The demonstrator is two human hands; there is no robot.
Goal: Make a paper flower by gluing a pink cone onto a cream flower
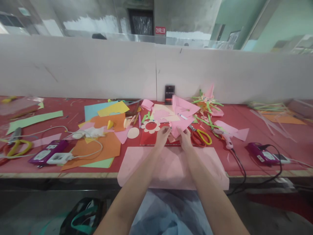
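Observation:
A folded or cut piece of pink paper (180,126) is held up over the middle of the table. My left hand (163,135) pinches its left edge, and my right hand (185,137) grips it low on the right. Beneath my hands lies a red sheet (146,139) with a cream paper flower (150,127) on it, left of my left hand. Yellow-and-red-handled scissors (203,137) rest just right of my right hand. A white pen or marker (182,116) lies behind the held paper. My fingertips are partly hidden by the paper.
A large pink sheet (171,163) hangs over the front edge under my forearms. Orange paper (97,148) and a purple power box (50,151) stand left. A glue gun (228,142) with a black cable, another purple box (262,153) and a paper figure (207,101) are right.

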